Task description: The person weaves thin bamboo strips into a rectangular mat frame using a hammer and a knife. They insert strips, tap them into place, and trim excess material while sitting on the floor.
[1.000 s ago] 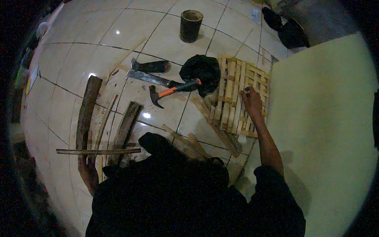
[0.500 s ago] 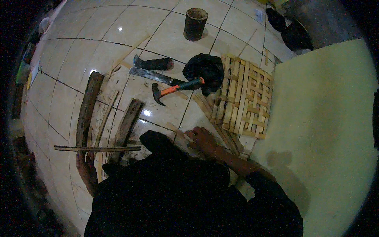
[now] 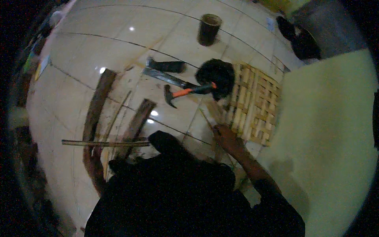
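My left hand grips a narrow bamboo strip that lies crosswise over two dark lengths of wood; its fingertips are partly hidden by the strip. On the right, my right hand has closed around a thin pale bamboo stick, whose end points up and to the left. Just beyond that hand lies a woven bamboo panel. A hammer with an orange and dark handle rests on the floor ahead, touching a black cloth-like bundle.
Beside the hammer lie a machete and a dark-handled blade tool. Two dark wood lengths are at left. A brown cylindrical container stands farther back on the tiles. A pale green wall bounds the right side.
My right hand has shifted right and now has a thin stick raised in it. The view has swung slightly, and my left hand keeps the strip in nearly the same place.
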{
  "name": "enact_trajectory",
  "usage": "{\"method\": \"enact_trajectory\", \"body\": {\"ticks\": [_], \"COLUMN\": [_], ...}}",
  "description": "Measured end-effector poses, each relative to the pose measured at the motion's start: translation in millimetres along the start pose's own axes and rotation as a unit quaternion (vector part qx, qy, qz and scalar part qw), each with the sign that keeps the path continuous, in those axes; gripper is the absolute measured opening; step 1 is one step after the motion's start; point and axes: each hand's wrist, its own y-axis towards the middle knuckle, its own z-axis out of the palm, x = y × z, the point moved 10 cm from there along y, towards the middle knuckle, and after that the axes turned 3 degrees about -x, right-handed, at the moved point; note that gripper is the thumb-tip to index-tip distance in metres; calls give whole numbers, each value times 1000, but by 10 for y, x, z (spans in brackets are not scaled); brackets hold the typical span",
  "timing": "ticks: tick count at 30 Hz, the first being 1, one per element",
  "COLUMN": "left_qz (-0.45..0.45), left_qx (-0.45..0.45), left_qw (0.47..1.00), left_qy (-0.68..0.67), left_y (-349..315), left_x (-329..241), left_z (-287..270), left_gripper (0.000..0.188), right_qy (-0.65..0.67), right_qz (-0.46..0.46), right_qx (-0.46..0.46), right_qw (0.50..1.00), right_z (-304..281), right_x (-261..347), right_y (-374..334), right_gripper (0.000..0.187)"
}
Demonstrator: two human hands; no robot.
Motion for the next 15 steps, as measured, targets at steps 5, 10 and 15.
{"method": "enact_trajectory", "body": {"ticks": [5, 10, 15], "left_qz": [40, 86, -49], "left_qx": [-58, -144, -179], "left_qw": [990, 980, 923], "left_qy": [121, -110, -338], "left_y": [120, 198, 34], "left_x": [-362, -517, -145], "left_z": [64, -125, -345], "left_gripper": [27, 22, 20], "right_qy": [164, 186, 70], "right_qz": [-45, -247, -483], "right_qx": [0, -11, -19], "right_qw": [985, 951, 873], "right_z": [-336, 15, 445], "right_x": [1060, 2190, 3666], "right_y": [36, 545, 269], "right_gripper": [24, 25, 36]}}
